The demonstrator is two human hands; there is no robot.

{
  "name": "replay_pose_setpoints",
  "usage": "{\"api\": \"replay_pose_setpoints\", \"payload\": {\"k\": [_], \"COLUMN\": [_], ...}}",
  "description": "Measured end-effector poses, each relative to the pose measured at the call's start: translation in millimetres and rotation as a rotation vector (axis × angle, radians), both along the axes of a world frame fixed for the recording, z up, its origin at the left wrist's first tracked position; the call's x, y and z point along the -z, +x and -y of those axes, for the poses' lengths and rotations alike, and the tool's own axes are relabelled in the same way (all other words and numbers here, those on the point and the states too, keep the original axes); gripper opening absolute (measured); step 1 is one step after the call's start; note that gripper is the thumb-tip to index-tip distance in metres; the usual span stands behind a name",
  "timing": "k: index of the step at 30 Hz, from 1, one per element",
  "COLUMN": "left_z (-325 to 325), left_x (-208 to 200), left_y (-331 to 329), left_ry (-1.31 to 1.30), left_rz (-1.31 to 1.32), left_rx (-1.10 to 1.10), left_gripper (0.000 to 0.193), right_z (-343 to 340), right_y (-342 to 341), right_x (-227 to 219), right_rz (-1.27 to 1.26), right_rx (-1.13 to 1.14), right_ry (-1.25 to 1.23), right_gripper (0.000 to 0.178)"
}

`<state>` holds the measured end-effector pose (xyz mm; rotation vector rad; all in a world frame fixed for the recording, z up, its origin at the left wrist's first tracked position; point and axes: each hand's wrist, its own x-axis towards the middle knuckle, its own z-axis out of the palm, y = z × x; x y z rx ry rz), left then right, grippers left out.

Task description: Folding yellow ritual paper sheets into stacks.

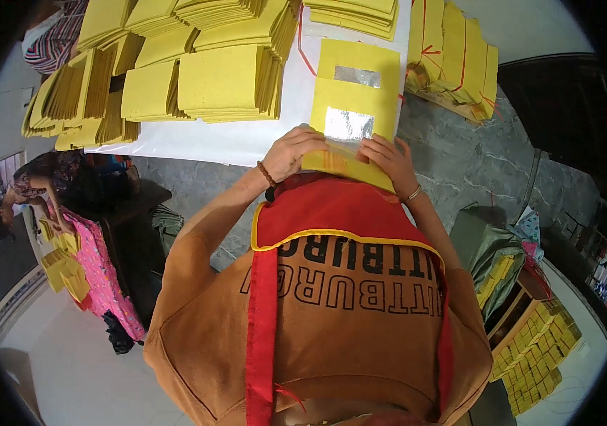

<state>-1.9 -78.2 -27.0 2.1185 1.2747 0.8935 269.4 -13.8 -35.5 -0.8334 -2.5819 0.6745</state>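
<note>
A long yellow paper sheet (357, 53) with two silver foil rectangles lies at the table's near right corner. Its near end bends up toward me and shows a faint orange patch. My left hand (291, 153) grips the sheet's left edge with curled fingers, beside the nearer foil patch (348, 123). On the opposite edge, my right hand (391, 165) closes on the same bent part. The undersides of both grips are hidden.
Stacks of folded yellow paper (222, 89) cover the left of the white-topped table (197, 145). Red-tied yellow bundles (452, 53) stand at the right. Another person (48, 177) works at a pink-covered table (97, 259) on the left. Yellow bundles (541, 355) are piled at lower right.
</note>
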Motion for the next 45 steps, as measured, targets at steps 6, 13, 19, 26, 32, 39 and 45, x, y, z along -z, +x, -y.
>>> {"api": "replay_pose_setpoints", "payload": {"k": [6,13,19,26,32,39,45], "left_z": [-18,-46,-51,-52,-53,-56,-56], "left_x": [-5,1,8,11,-27,9,14], "left_y": [10,14,16,16,39,54,55], "left_ry": [-0.313,-0.597,-0.623,-0.531,-0.042,0.155,0.107], "left_rz": [-0.014,0.117,0.126,0.256,-0.218,-0.553,-0.585], "left_rx": [-0.301,-0.551,-0.578,-0.603,-0.614,-0.252,-0.254], "left_gripper": [0.017,0.029,0.029,0.044,0.05,0.047,0.049], "right_z": [-18,-22,-21,-25,-26,-25,-3], "right_y": [-1,-30,-37,-33,-35,-36,-36], "right_x": [14,11,12,14,13,14,-14], "right_rz": [-0.105,-0.441,-0.609,-0.342,-0.286,-0.281,0.078], "right_rx": [0.283,0.586,0.641,0.64,0.65,0.625,0.575], "right_ry": [-0.666,-0.673,-0.565,-0.567,-0.48,-0.464,0.107], "right_gripper": [0.032,0.043,0.046,0.049,0.048,0.045,0.051]}}
